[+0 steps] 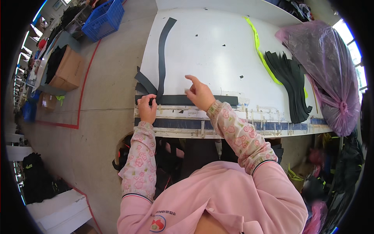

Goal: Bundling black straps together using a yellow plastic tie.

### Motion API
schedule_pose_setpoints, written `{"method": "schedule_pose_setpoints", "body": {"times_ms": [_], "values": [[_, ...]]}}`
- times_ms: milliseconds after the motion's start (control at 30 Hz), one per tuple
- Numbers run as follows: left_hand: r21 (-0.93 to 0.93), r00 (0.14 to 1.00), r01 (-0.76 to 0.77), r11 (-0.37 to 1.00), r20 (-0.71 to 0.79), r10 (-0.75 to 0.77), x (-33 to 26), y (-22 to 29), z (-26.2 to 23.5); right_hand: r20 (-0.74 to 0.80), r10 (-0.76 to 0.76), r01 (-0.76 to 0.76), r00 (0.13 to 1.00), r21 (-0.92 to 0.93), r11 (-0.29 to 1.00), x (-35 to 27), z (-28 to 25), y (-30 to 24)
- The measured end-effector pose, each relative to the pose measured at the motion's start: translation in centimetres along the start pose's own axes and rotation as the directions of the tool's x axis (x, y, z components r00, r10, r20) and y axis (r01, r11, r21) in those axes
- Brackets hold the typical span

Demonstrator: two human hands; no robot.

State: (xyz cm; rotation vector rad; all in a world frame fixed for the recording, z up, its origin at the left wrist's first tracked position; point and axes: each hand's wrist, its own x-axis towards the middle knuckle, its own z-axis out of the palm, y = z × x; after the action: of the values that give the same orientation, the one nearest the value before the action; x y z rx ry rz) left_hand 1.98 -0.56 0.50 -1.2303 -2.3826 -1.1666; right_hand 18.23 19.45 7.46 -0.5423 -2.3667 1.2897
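Note:
My left hand [147,110] is at the table's near left, its thumb and fingertips pinched on the end of a dark fabric strip [162,54]. From there the strip runs away from me across the white table. Under both hands a second dark strip [177,100] lies flat along the near edge. Beside my left fingers, several short dark strip ends [145,82] fan out at the table's left edge. My right hand [201,94] is over the flat strip, index finger and thumb apart, with nothing visible in it; its other fingers are curled.
On the white table [210,58] at right lie a bundle of dark strips [286,84] and a neon yellow ribbon [257,43]. A pinkish plastic bag [327,58] stands beyond them. On the floor at left are a blue crate [103,21] and a cardboard box [68,70].

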Motion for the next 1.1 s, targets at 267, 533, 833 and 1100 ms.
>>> {"method": "schedule_pose_setpoints", "body": {"times_ms": [267, 533, 833, 1100], "values": [[-0.073, 0.999, 0.033, 0.997, -0.005, -0.034, 0.0, 0.4, 0.5, 0.170, 0.180, -0.212, 0.969, 0.192, 0.958, 1.1, 7.3, 0.1], [-0.024, 0.998, 0.058, 0.998, 0.017, -0.058, 0.0, 0.5, 0.1, 0.126, 0.119, -0.115, 0.985, -0.034, 0.993, 1.5, 10.4, 0.5], [-0.032, 0.998, 0.057, 0.998, 0.025, -0.056, 0.2, 0.5, 0.3, 0.034, 0.122, -0.110, 0.992, -0.245, 0.963, 1.4, 11.3, -0.1], [-0.025, 0.997, 0.077, 0.997, 0.028, -0.077, -0.2, 0.3, 0.2, 0.139, 0.298, -0.323, 0.944, 0.217, 0.921, 0.1, 4.7, 2.5]]}}
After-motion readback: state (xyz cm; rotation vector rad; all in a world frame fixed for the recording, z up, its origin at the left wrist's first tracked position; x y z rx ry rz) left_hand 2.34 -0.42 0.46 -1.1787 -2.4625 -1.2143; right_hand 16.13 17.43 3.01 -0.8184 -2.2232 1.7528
